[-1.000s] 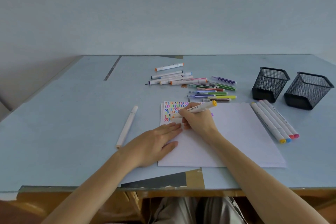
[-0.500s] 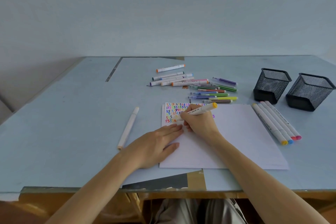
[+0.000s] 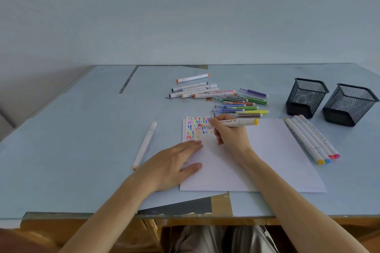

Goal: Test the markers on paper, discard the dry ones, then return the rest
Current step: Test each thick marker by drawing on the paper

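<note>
Holding a white marker with a yellow end cap [image 3: 232,123] in the right hand [image 3: 231,136], fingers curled around the barrel near the tip, forearm reaching in from the lower right. Pressing the orange tip down on the upper left part of the white paper [image 3: 267,150], among rows of small coloured zigzag marks [image 3: 197,128]. Lying almost level, yellow cap pointing to the right. Showing dark print along the barrel, too small to read.

Resting the left hand [image 3: 174,165] flat on the left edge of the paper, fingers straight and close together, thumb a little apart, pointing toward the marks. Holding nothing.

Lying on the blue table [image 3: 82,129]: one white marker with a pale cap [image 3: 144,145] alone, left of the paper, well apart from the others. Lying just beside the right edge of the paper: four white markers side by side [image 3: 312,139], touching each other, with yellow, blue, red and pink ends toward the near side; carrying print that cannot be read. Lying beyond the paper: a loose group of white markers [image 3: 197,88], and next to it a pile of thinner coloured pens [image 3: 242,102], purple, green, red, blue, yellow and brown.

Standing at the far right: two black mesh pen holders, the left one [image 3: 306,97] and the right one [image 3: 349,104], near each other, both tilted. Not possible to tell about anything inside them.
</note>
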